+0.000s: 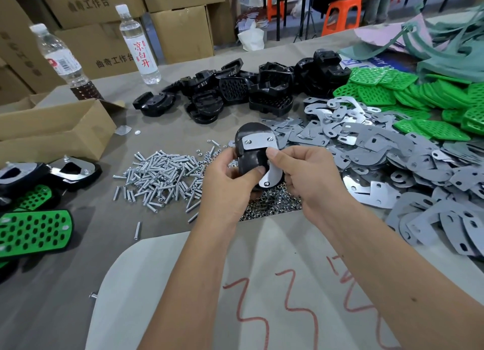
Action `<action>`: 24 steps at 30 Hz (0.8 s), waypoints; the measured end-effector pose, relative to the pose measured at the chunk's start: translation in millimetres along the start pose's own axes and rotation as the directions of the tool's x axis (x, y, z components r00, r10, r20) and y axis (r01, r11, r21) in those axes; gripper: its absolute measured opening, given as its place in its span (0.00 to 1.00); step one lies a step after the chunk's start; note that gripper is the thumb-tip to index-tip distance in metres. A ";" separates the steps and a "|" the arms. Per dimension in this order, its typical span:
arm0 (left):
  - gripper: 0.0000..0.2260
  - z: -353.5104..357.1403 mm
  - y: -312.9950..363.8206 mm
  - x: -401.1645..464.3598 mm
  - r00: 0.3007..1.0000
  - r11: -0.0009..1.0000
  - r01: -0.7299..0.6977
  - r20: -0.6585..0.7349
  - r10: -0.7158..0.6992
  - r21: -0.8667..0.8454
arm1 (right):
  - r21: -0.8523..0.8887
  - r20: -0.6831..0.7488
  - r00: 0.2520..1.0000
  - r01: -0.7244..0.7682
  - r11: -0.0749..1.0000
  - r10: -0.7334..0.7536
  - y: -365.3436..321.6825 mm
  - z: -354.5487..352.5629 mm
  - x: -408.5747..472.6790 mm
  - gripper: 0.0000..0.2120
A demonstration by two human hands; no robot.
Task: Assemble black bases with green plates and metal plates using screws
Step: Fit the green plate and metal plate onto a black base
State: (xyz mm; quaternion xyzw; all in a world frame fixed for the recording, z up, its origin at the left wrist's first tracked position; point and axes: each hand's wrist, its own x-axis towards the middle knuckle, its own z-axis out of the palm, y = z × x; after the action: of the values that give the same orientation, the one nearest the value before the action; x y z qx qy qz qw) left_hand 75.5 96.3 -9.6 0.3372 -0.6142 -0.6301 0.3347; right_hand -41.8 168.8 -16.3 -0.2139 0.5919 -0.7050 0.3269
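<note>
My left hand (225, 182) and my right hand (309, 176) both grip one black base (248, 134) held up above the table. A metal plate (258, 142) lies on the base with screw heads showing at its corners and at its lower tip. A heap of loose screws (159, 174) lies left of my hands, and small nuts (272, 203) lie under them. Spare black bases (262, 93) are piled at the back, green plates (419, 98) at the back right, and metal plates (392, 161) to the right.
Finished assemblies (34, 229) with green plates lie at the left edge. An open cardboard box (52, 129) stands at the left, two bottles (138, 43) behind it, stacked cartons further back. White paper with red marks (248, 297) covers the near table.
</note>
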 end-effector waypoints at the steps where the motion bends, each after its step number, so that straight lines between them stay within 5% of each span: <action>1: 0.13 0.2 -0.5 -0.5 1.000 1.000 0.008 0.001 -0.008 -0.006 | -0.003 -0.007 1.000 0.021 1.000 -0.021 0.9 -0.2 0.4 0.13; 7: 0.07 -5.1 0.9 0.5 0.999 0.999 0.019 0.049 -0.020 0.026 | -0.146 -0.030 0.987 0.152 0.977 -0.158 5.5 -3.2 3.7 0.14; 13: 0.13 -9.8 4.5 -0.8 0.995 0.996 -0.072 0.074 0.068 0.056 | -0.205 -0.005 0.973 0.227 0.952 -0.233 2.5 -6.4 5.7 0.14; 16: 0.11 -12.2 5.7 -0.9 0.997 0.999 -0.037 0.065 0.037 0.001 | -0.187 -0.035 0.985 0.162 0.969 -0.171 2.0 -7.9 7.0 0.16; 21: 0.08 -12.4 7.7 -0.5 0.996 0.999 -0.027 0.084 0.028 -0.022 | -0.173 0.277 0.960 0.013 0.985 0.036 -4.6 -14.0 7.7 0.13; 24: 0.07 -13.4 7.4 0.1 0.996 1.000 0.001 0.092 0.000 -0.014 | -0.139 0.269 0.963 0.013 0.990 0.025 -3.7 -11.9 7.8 0.14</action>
State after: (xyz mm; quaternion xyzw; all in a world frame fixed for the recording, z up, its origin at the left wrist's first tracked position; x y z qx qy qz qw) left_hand 86.6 88.7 -2.4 0.3057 -0.6244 -0.6494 0.3082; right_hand -56.3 171.8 -15.8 -0.3287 0.5902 -0.6251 0.3910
